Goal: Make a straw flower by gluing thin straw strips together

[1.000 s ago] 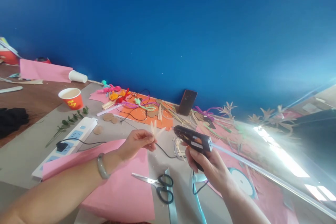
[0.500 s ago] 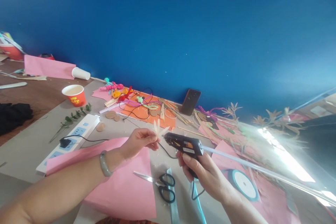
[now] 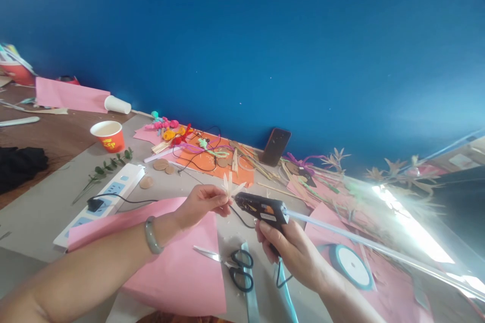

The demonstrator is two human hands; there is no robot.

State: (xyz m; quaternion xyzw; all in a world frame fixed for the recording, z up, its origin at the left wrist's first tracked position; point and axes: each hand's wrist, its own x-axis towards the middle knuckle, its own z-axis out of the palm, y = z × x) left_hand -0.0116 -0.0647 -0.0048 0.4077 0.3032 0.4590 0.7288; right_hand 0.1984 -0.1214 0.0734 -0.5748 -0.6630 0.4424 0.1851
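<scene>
Between the thumb and fingers of my left hand [image 3: 207, 202] is a small pale flower [image 3: 230, 184] with thin, pointed petals. My right hand [image 3: 290, 245] is wrapped round the handle of a black glue gun [image 3: 261, 208]. A long translucent glue stick [image 3: 341, 234] juts from the back of the gun. The gun's nozzle points left and is at the flower's base; I cannot tell whether they touch. Below my hands, scissors [image 3: 241, 270] with black handles lie beside a light blue ribbon [image 3: 251, 303]. Pink paper [image 3: 182, 277] lies under my left forearm.
A white power strip [image 3: 113, 197] with a black plug stands at left, near a leafy sprig [image 3: 108, 165] and a red paper cup [image 3: 108, 137]. A phone [image 3: 276, 147] leans on the blue wall. A ribbon roll [image 3: 353, 266] and dried flowers [image 3: 401, 174] are at right.
The glue gun has shifted slightly left, bringing its nozzle closer to the flower's base. My left hand keeps its pinch on the flower, nearly still.
</scene>
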